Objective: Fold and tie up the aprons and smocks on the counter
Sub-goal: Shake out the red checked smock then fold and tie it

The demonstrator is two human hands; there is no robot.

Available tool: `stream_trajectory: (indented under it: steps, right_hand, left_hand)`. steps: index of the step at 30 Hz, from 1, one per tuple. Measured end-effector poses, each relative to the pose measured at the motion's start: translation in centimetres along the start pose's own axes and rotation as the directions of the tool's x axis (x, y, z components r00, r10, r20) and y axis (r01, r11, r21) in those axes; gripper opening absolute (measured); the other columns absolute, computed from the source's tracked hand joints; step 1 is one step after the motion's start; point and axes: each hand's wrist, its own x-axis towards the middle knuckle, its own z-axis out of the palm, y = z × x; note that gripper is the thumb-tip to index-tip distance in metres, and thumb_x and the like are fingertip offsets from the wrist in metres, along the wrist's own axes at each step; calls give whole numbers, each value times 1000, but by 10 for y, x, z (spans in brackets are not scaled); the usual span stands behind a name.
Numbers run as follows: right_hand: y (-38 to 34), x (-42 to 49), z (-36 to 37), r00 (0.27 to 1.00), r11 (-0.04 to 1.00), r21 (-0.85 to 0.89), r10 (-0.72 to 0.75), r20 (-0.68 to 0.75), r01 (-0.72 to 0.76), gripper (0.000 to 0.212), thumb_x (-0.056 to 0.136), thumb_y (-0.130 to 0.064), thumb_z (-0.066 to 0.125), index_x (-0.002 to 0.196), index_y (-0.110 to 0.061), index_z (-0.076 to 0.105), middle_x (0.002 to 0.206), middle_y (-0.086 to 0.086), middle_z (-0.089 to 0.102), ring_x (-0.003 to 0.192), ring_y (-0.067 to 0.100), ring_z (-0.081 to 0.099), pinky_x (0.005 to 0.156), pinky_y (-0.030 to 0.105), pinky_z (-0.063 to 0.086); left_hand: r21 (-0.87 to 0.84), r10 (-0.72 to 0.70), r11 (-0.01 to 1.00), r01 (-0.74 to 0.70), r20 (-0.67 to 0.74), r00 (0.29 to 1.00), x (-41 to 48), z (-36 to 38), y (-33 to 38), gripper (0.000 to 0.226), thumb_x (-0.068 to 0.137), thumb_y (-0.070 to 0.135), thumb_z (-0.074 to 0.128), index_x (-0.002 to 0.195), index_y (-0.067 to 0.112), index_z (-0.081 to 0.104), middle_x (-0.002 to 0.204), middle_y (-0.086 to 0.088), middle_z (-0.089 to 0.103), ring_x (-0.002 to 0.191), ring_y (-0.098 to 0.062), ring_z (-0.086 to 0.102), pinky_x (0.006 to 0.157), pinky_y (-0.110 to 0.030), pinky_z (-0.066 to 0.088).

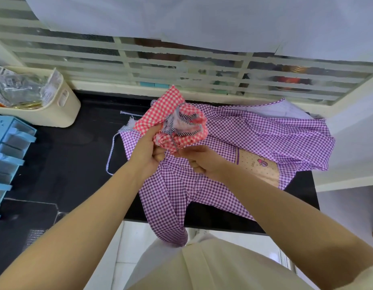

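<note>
In the head view, the left hand (148, 147) grips the bunched red checked apron (177, 120), held up above the middle of the counter (76, 160) towards its back edge. The right hand (202, 162), fingers curled, appears to pinch the striped tie (174, 141) trailing from the bundle. This looks like the tying step, so the tie next needs winding round the bundle and knotting; the purple checked smock (254, 139) lies unfolded across the counter's right half, drooping over the front edge.

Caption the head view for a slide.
Left hand grips a bunched red apron; right hand pinches its tie above a purple smock.
</note>
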Motion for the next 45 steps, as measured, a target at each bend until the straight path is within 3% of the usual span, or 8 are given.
stream_trajectory:
  steps: [5, 9, 12, 15, 21, 31, 36, 45]
  right_hand:
    - [-13, 1, -27, 998, 917, -397, -4, -70, -25, 15, 96, -10, 57, 108, -17, 62, 98, 3, 67, 91, 27, 60, 89, 39, 54]
    - [-25, -1, -34, 999, 881, -472, 28, 27, -12, 33, 99, -12, 55, 131, -14, 54, 128, 8, 62, 120, 26, 56, 109, 47, 42]
    - [-26, -7, -20, 987, 937, -350, 56, 153, 1, 34, 98, -15, 56, 130, -6, 54, 87, 0, 59, 80, 10, 56, 75, 28, 50]
    - [-8, -15, -4, 944, 984, -178, 70, 322, -13, 22, 100, -18, 51, 97, -11, 72, 55, -4, 28, 48, 10, 22, 46, 25, 18]
    - [-11, -10, 16, 949, 992, -124, 56, 311, -18, 21, 98, -19, 57, 89, -17, 75, 52, -4, 29, 47, 11, 19, 45, 24, 16]
    - [-20, -8, 6, 973, 944, -329, -68, -222, -9, 20, 98, 0, 47, 84, -13, 55, 71, -6, 49, 65, 7, 44, 57, 17, 40]
    - [-45, -12, -25, 1000, 957, -290, -8, -6, 6, 10, 102, -7, 43, 108, -9, 51, 94, 1, 62, 81, 8, 57, 61, 11, 48]
    - [-28, -3, -31, 996, 1000, 26, 11, -91, -9, 51, 98, -48, 43, 54, -25, 35, 51, -8, 30, 46, 9, 22, 45, 22, 21]
  left_hand:
    - [-32, -68, 997, 77, 217, 974, -13, -10, 2, 20, 91, 26, 53, 84, 11, 65, 66, 2, 62, 44, -3, 47, 35, -13, 36]
    - [86, -168, 985, 148, 311, 936, -12, -20, 1, 25, 78, 31, 67, 92, 11, 71, 86, -5, 69, 66, -9, 56, 47, -15, 46]
    - [-15, -59, 998, 68, 331, 942, -9, -12, 0, 26, 80, 37, 73, 93, 14, 69, 81, 1, 64, 60, -5, 47, 45, -13, 38]
    - [-167, 83, 984, -67, 94, 992, -5, 1, 3, 16, 93, 31, 58, 83, 19, 59, 58, 9, 44, 46, -3, 26, 40, -14, 21]
    - [-186, 27, 981, -46, -104, 994, -7, 2, 0, 22, 95, 31, 59, 75, 22, 59, 51, 10, 40, 41, -3, 27, 36, -15, 21]
    - [-40, -154, 987, 158, 105, 983, -23, -3, 2, 45, 96, 32, 52, 53, 21, 46, 44, 9, 38, 36, -3, 25, 36, -17, 17]
    - [258, -197, 953, 160, 122, 973, -21, -12, 3, 36, 92, 31, 57, 58, 18, 57, 49, 6, 45, 42, -5, 28, 39, -16, 23]
    - [397, -160, 912, 102, 115, 980, -6, -27, 3, 51, 94, 30, 56, 45, 23, 47, 42, 9, 35, 37, -4, 22, 34, -16, 15]
